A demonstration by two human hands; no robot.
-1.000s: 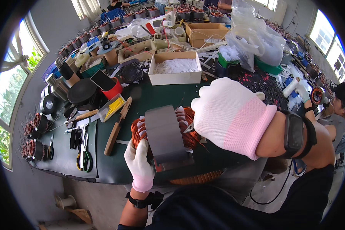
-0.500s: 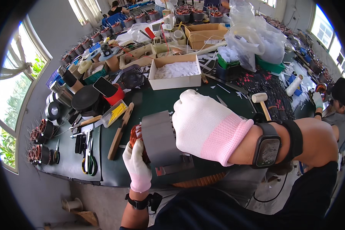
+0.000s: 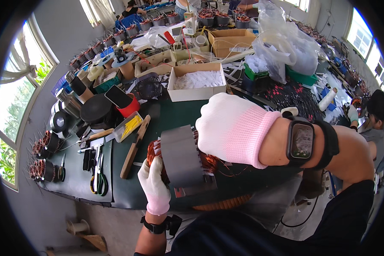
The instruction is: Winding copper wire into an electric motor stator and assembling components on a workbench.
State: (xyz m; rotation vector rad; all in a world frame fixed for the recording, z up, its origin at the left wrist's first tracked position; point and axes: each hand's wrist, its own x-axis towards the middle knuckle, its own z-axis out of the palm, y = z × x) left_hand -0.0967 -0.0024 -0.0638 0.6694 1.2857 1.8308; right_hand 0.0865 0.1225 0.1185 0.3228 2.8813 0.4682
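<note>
A motor stator [image 3: 181, 155], a grey ring-shaped core with copper windings at both ends, lies on its side on the dark green table. White-and-pink knitted gloves cover both hands. My left hand [image 3: 155, 183] is closed on the copper winding at the stator's left end. At the upper right end, my right hand [image 3: 230, 128] is curled into a fist against the core's edge; its fingertips and anything in them are hidden. Below this fist, copper winding [image 3: 209, 163] and loose thin wires show.
A wooden-handled tool [image 3: 135, 147], scissors [image 3: 99, 173] and a tray of yellow strips [image 3: 131, 125] lie left. Beyond the stator stands a cardboard box of white pieces [image 3: 196, 93]. A mallet head [image 3: 289, 111] shows behind my right wrist. A co-worker [image 3: 373, 111] is at far right.
My right hand has moved slightly up and right, uncovering the copper winding and loose wires at the stator's right end. The stator has shifted a little right, with my left hand still on it.
</note>
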